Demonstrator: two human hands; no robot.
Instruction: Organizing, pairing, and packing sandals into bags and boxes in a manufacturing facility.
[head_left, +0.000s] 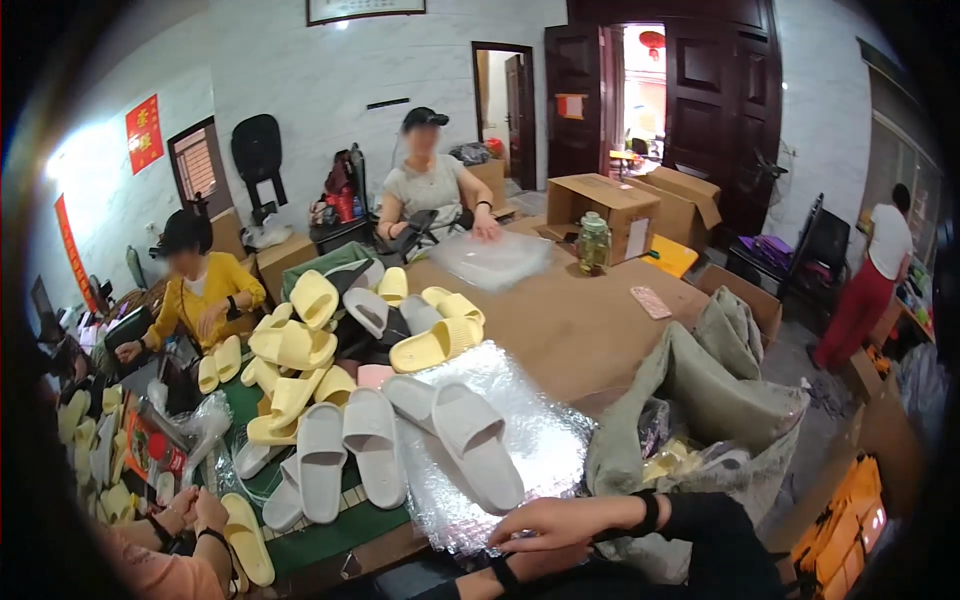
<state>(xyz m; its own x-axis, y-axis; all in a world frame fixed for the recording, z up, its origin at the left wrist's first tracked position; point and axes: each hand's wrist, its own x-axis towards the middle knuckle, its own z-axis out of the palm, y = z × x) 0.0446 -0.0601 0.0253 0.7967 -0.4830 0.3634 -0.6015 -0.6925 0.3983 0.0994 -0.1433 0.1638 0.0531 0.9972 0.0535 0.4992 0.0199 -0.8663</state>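
My right hand (555, 522) reaches in from the right, its fingers stretched loosely leftward over the near edge of a silver foil sheet (550, 440). Under it lies my left hand (555, 562), coming from the lower edge; its fingers are mostly hidden. A pair of light grey slide sandals (482, 460) rests on the foil, just beyond my right hand. To their left are more grey slides (322, 450) on a green surface. A heap of yellow slides (290, 345) sits farther back. I cannot tell whether either hand pinches the foil.
An olive woven sack (700, 400) stands at my right, with cardboard boxes (605, 215) farther back. On the brown tabletop (560, 325) are a jar (593, 245) and a phone (651, 302). Across sits a person handling clear plastic bags (490, 260); another person's hands (185, 512) are at lower left.
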